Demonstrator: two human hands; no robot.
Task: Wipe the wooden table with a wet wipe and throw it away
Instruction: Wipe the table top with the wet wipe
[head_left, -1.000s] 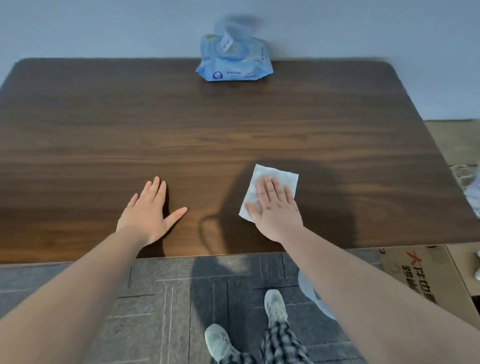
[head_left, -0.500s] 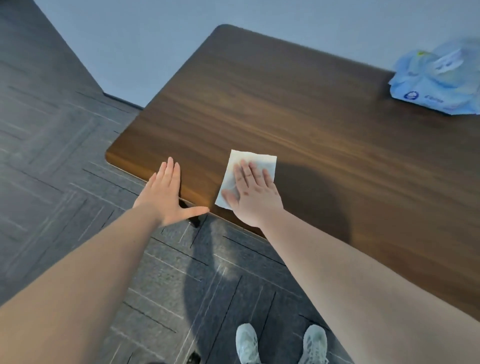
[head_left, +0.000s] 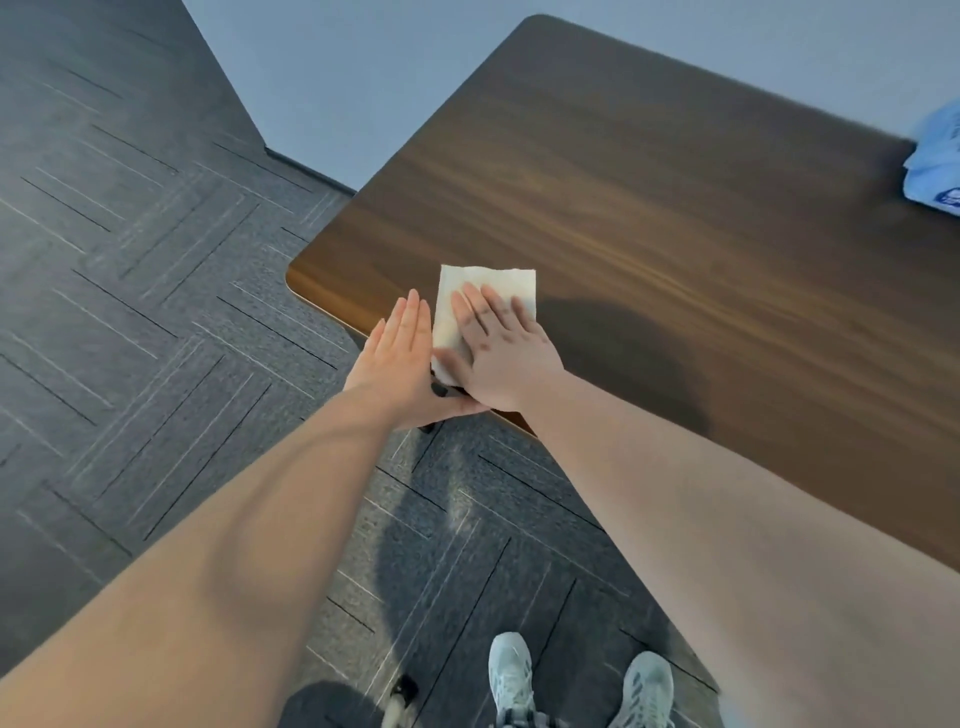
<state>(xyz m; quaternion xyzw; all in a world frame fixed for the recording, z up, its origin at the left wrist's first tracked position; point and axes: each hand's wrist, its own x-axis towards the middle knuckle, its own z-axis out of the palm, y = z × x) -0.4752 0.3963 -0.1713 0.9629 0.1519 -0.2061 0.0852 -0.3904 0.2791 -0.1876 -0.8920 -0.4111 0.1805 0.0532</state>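
A white wet wipe (head_left: 488, 285) lies flat on the dark wooden table (head_left: 675, 197), close to its near left corner. My right hand (head_left: 501, 351) presses palm-down on the wipe with fingers spread, covering its lower half. My left hand (head_left: 400, 364) is held flat at the table's near edge, right beside the wipe, fingers together and straight, holding nothing. Its thumb reaches under my right wrist.
A blue pack of wet wipes (head_left: 935, 161) sits at the table's far right, cut off by the frame. Grey patterned carpet (head_left: 156, 312) lies left of and below the table. A pale wall (head_left: 337, 78) stands behind. My shoes (head_left: 511, 675) are below.
My right hand has slid the wipe leftward along the near edge toward the table's left corner. My left hand has left the tabletop and now sits at the edge beside the wipe. The view swung left.
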